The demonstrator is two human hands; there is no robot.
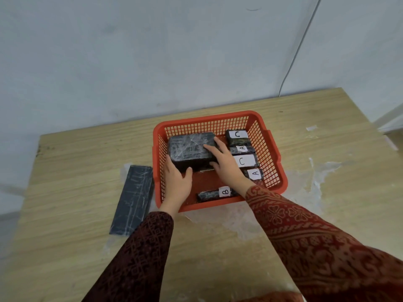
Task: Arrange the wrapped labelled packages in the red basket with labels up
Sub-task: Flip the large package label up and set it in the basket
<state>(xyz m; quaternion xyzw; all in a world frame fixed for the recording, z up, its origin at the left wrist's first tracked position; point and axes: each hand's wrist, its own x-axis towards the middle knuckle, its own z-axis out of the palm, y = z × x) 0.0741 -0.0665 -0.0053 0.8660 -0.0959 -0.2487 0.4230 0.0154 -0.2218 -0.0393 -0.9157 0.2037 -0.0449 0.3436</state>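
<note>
A red mesh basket (270, 149) sits on the wooden table. Both hands hold a large black wrapped package (187, 149) in the basket's left half; no label shows on its top. My left hand (176, 184) grips its near left corner, my right hand (226, 162) lies on its right side. Along the basket's right side lie small packages with labels up: C (238, 134), A (242, 148), C (244, 161), A (255, 173). A thin package labelled B (224, 191) lies near the front wall.
A long flat black wrapped package (133, 199) lies on the table left of the basket, no label visible. Clear plastic film (309, 188) is spread under and to the right of the basket. A wall and a thin cable (292, 62) stand behind.
</note>
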